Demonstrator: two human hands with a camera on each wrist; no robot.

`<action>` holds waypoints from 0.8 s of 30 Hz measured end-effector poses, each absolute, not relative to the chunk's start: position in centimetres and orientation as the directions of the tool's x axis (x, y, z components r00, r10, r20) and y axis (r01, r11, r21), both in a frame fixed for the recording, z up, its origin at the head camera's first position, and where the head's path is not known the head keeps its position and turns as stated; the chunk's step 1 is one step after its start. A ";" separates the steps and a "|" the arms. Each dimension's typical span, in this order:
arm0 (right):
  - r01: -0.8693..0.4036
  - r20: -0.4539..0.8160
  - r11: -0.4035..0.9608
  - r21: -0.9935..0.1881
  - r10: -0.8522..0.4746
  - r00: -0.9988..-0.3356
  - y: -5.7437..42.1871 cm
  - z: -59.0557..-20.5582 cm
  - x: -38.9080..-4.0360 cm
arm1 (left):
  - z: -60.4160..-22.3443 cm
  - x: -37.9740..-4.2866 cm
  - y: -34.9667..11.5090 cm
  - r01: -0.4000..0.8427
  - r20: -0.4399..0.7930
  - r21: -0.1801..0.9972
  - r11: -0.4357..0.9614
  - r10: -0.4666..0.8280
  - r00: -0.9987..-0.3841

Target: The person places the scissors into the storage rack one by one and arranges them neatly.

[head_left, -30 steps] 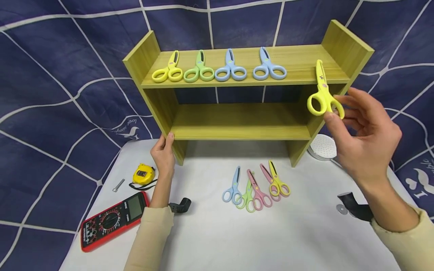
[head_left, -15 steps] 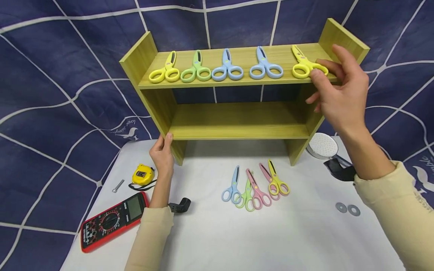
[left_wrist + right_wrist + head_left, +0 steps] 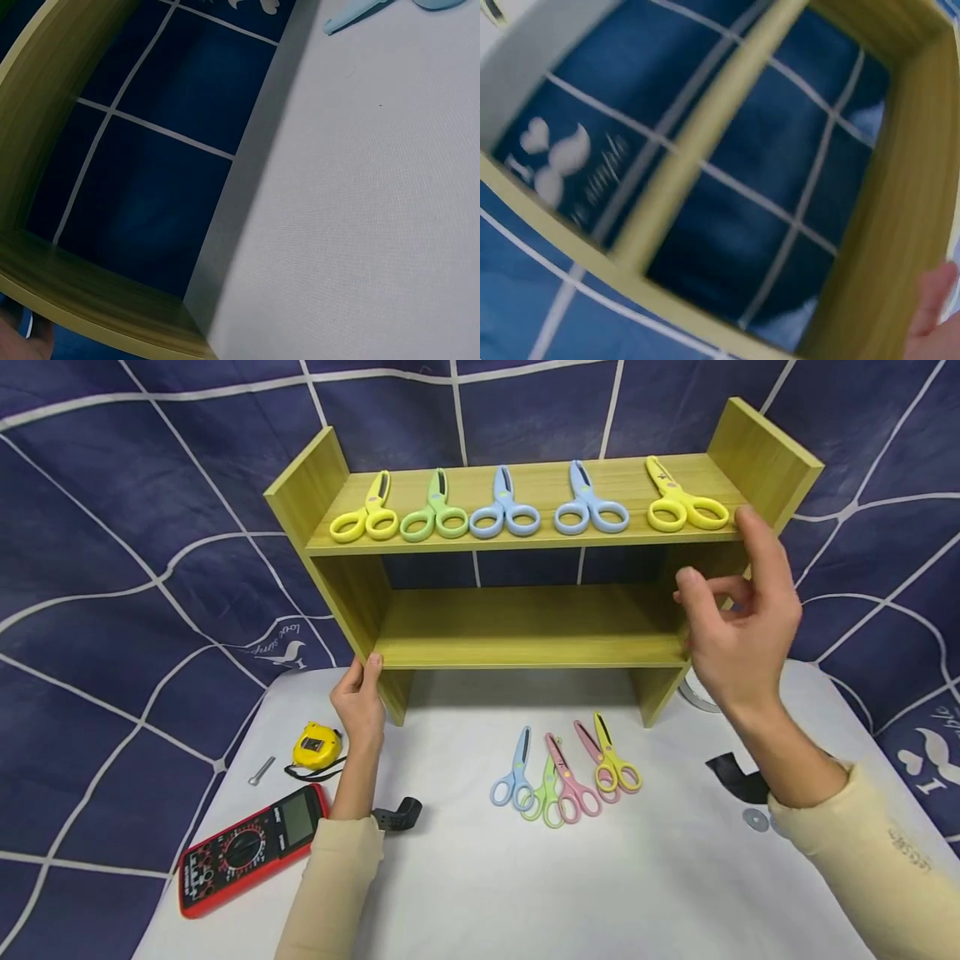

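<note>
A wooden shelf [image 3: 525, 647] stands in front of me in the head view. My left hand [image 3: 360, 706] grips the lower part of its left side panel. On the top board lie a yellow pair of scissors [image 3: 372, 510], a green pair [image 3: 437, 507], two blue pairs [image 3: 503, 503], and another yellow pair [image 3: 675, 493] at the right end. My right hand [image 3: 745, 631], holding nothing, is just below and right of that last pair, thumb and forefinger apart. On the table, loose blue scissors [image 3: 519, 770], green, pink [image 3: 566, 777] and yellow ones [image 3: 610, 760] partly overlap.
At left on the white table are a red multimeter [image 3: 243, 852], a yellow tape measure [image 3: 317, 745] and a bolt [image 3: 262, 771]. A shower head [image 3: 696, 695], partly hidden by my right hand, and grey washers [image 3: 756, 820] lie at right. Blue cloth hangs behind.
My right hand carried the yellow scissors up and left onto the top board's right end, let go, and drew back downward. The left hand keeps its hold on the shelf.
</note>
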State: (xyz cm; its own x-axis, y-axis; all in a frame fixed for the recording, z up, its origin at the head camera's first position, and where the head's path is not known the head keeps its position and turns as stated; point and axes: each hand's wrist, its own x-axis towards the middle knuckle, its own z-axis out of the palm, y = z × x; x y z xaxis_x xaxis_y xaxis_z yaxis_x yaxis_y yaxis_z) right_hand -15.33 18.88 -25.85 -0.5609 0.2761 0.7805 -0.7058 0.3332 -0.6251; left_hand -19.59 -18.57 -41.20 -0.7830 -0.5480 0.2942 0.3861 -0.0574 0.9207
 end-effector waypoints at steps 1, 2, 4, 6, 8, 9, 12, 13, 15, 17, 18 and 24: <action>-0.734 0.805 0.331 -0.593 0.274 -0.526 18.7 -26.8 -14.9 | -41.3 -19.6 -18.6 0.387 0.296 0.920 -0.057 -0.546 -0.784; -0.757 0.820 0.316 -0.572 0.264 -0.508 18.5 -27.9 -14.4 | -41.3 -19.6 -18.6 0.389 0.300 0.920 -0.053 -0.543 -0.784; -0.774 0.825 0.286 -0.565 0.189 -0.533 18.6 -30.3 -13.2 | -41.2 -19.6 -18.5 0.388 0.306 0.921 -0.045 -0.532 -0.789; -0.747 0.783 0.259 -0.612 0.069 -0.618 18.7 -33.0 -12.0 | -41.2 -19.6 -18.5 0.377 0.305 0.926 -0.032 -0.526 -0.794; -0.674 0.684 0.268 -0.688 -0.072 -0.726 18.7 -35.8 -10.7 | -41.1 -19.5 -18.6 0.372 0.308 0.928 -0.014 -0.533 -0.788; -0.626 0.615 0.289 -0.725 -0.139 -0.776 18.6 -37.1 -10.1 | -41.1 -19.5 -18.7 0.372 0.309 0.928 -0.009 -0.537 -0.785; -0.495 0.412 0.367 -0.788 -0.284 -0.866 18.3 -40.5 -8.5 | -41.1 -19.4 -18.7 0.370 0.313 0.929 0.004 -0.540 -0.781; -0.464 0.347 0.399 -0.791 -0.332 -0.877 18.2 -41.4 -8.1 | -41.1 -19.4 -18.7 0.374 0.317 0.927 0.005 -0.541 -0.779; -0.437 0.251 0.454 -0.777 -0.414 -0.875 18.0 -42.8 -7.5 | -41.1 -19.3 -18.8 0.373 0.316 0.928 0.005 -0.540 -0.780; -0.445 0.192 0.498 -0.745 -0.478 -0.857 17.7 -43.9 -7.0 | -41.1 -19.3 -18.9 0.371 0.314 0.929 0.004 -0.542 -0.779; -0.451 0.166 0.522 -0.724 -0.502 -0.849 17.5 -44.4 -6.8 | -41.1 -19.3 -18.9 0.371 0.312 0.929 0.002 -0.545 -0.778; -0.483 0.146 0.665 -0.570 -0.497 -0.856 16.6 -45.6 -5.8 | -40.6 -19.1 -18.6 0.381 0.322 0.925 0.000 -0.535 -0.781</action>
